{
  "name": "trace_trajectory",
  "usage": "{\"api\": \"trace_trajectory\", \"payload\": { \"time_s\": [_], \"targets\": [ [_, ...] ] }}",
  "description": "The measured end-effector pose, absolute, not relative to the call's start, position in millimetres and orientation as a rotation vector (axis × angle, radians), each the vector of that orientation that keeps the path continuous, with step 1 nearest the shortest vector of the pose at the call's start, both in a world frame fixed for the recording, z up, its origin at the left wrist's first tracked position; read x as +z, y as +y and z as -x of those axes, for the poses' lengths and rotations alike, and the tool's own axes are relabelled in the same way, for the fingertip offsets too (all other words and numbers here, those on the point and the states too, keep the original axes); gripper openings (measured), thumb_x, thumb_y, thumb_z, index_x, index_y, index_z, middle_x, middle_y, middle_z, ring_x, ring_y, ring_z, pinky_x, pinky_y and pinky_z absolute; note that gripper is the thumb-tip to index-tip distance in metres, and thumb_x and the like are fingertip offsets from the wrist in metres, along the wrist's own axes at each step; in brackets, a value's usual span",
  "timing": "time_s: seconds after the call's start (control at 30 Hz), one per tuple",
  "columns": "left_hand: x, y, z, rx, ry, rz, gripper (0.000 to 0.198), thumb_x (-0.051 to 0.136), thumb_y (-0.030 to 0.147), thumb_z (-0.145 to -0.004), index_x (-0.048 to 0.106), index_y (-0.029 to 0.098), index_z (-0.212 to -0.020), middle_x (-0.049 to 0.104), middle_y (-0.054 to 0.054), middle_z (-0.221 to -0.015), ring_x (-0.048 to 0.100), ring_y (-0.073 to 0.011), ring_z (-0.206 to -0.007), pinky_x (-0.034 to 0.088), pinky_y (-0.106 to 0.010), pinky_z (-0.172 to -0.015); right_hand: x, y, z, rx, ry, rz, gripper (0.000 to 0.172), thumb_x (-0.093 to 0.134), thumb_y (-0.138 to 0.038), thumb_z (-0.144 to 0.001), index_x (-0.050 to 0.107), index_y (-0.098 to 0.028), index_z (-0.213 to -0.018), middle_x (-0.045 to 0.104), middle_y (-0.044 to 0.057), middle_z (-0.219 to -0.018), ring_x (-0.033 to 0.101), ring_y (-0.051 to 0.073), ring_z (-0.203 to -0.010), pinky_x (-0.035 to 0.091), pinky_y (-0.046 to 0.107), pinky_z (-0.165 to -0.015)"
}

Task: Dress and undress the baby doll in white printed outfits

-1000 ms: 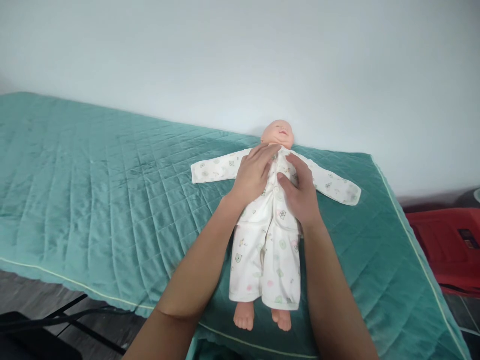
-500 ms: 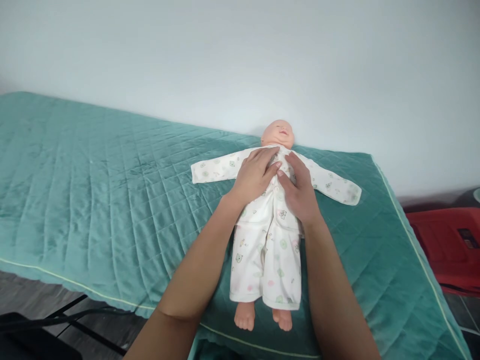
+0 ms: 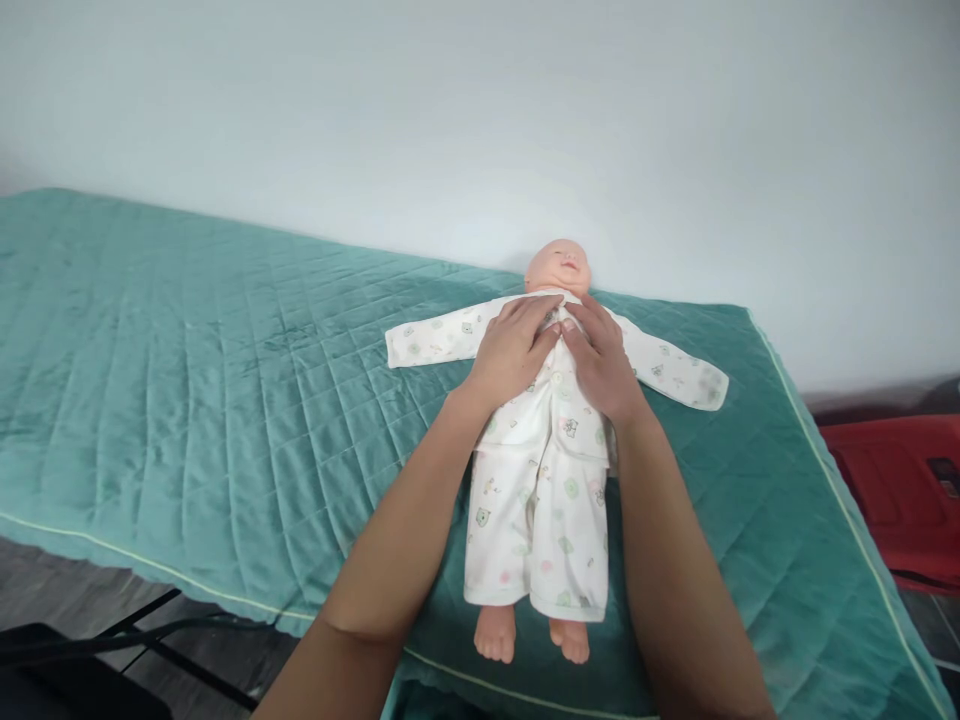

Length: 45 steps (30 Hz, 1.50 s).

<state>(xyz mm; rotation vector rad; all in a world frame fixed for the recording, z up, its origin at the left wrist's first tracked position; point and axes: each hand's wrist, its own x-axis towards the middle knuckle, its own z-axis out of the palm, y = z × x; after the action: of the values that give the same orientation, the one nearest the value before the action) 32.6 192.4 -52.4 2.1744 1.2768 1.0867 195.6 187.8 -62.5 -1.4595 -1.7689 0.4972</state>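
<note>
We see the doll (image 3: 551, 430) face-up toward the right end of the table (image 3: 247, 400), its long axis running far edge to near edge, feet (image 3: 495, 633) toward us. Our left hand (image 3: 517, 345) and right hand (image 3: 604, 368) lie palms down astride its midline, neither nearer.

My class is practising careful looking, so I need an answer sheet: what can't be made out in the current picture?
All in the head view:
Doll's chest: partly hidden by the left hand and right hand.
Doll's hands: none show beyond the sleeves.
Red object: cut off by the right edge; its dark label is too blurred to read.
Black object: cut off by the left and bottom edges.
</note>
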Motion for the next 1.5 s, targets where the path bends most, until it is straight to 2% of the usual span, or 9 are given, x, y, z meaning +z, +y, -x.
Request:
{"api": "trace_trajectory", "payload": {
  "time_s": [0.17, 0.37, 0.57, 0.73, 0.9, 1.23, 1.5],
  "targets": [
    [-54, 193, -32, 1.104, 1.257, -2.183, 0.04, 0.041, 0.032, -0.101, 0.055, 0.025, -0.138, 0.059, -0.004, -0.145, 0.046, -0.0234, -0.139, 0.039, -0.044, -0.118, -64, 188, -199, 0.554, -1.761, 1.424, 0.061, 0.046, -0.07, -0.093, 0.057, -0.03, -0.138, 0.041, 0.006, -0.16, 0.031, 0.027, -0.151, 0.019, 0.054, -0.126],
    [-56, 195, -32, 1.159, 1.22, -2.207, 0.034, 0.038, 0.03, -0.102, 0.061, 0.025, -0.127, 0.063, -0.003, -0.141, 0.051, -0.0221, -0.136, 0.04, -0.044, -0.117, -67, 187, -203, 0.622, -1.737, 1.369, 0.064, 0.061, -0.07, -0.085, 0.057, -0.034, -0.138, 0.04, 0.003, -0.16, 0.028, 0.028, -0.152, 0.02, 0.054, -0.126],
    [-56, 195, -32, 1.201, 1.204, -2.204, 0.029, 0.042, 0.027, -0.101, 0.062, 0.024, -0.121, 0.063, -0.004, -0.141, 0.052, -0.0213, -0.135, 0.04, -0.042, -0.116, -65, 185, -202, 0.643, -1.713, 1.365, 0.064, 0.062, -0.068, -0.084, 0.057, -0.032, -0.137, 0.041, 0.005, -0.159, 0.029, 0.027, -0.152, 0.02, 0.052, -0.127],
    [-54, 196, -31, 1.209, 1.239, -2.138, 0.021, 0.048, 0.025, -0.097, 0.066, 0.024, -0.109, 0.065, -0.004, -0.139, 0.054, -0.0209, -0.134, 0.042, -0.042, -0.116, -64, 182, -201, 0.622, -1.695, 1.343, 0.063, 0.063, -0.067, -0.085, 0.058, -0.03, -0.135, 0.044, 0.007, -0.157, 0.032, 0.027, -0.151, 0.022, 0.051, -0.126],
    [-56, 196, -29, 1.204, 1.217, -2.152, 0.022, 0.049, 0.026, -0.098, 0.07, 0.024, -0.103, 0.065, -0.004, -0.138, 0.053, -0.0203, -0.135, 0.041, -0.042, -0.117, -65, 181, -201, 0.626, -1.671, 1.331, 0.057, 0.065, -0.061, -0.086, 0.059, -0.03, -0.133, 0.045, 0.006, -0.157, 0.034, 0.025, -0.149, 0.023, 0.05, -0.126],
    [-56, 196, -25, 1.118, 1.203, -2.16, 0.029, 0.047, 0.032, -0.1, 0.072, 0.028, -0.113, 0.06, -0.001, -0.145, 0.05, -0.022, -0.138, 0.04, -0.044, -0.119, -66, 174, -196, 0.565, -1.552, 1.234, 0.034, 0.066, -0.046, -0.09, 0.07, -0.031, -0.12, 0.056, 0.004, -0.148, 0.046, 0.025, -0.142, 0.035, 0.05, -0.121],
    [-55, 197, -25, 1.118, 1.222, -2.143, 0.025, 0.05, 0.03, -0.098, 0.071, 0.026, -0.111, 0.06, -0.003, -0.145, 0.05, -0.0215, -0.137, 0.039, -0.043, -0.12, -62, 171, -195, 0.517, -1.579, 1.253, 0.032, 0.06, -0.048, -0.094, 0.074, -0.032, -0.118, 0.058, 0.003, -0.146, 0.048, 0.026, -0.14, 0.037, 0.053, -0.12]
  ]
}}
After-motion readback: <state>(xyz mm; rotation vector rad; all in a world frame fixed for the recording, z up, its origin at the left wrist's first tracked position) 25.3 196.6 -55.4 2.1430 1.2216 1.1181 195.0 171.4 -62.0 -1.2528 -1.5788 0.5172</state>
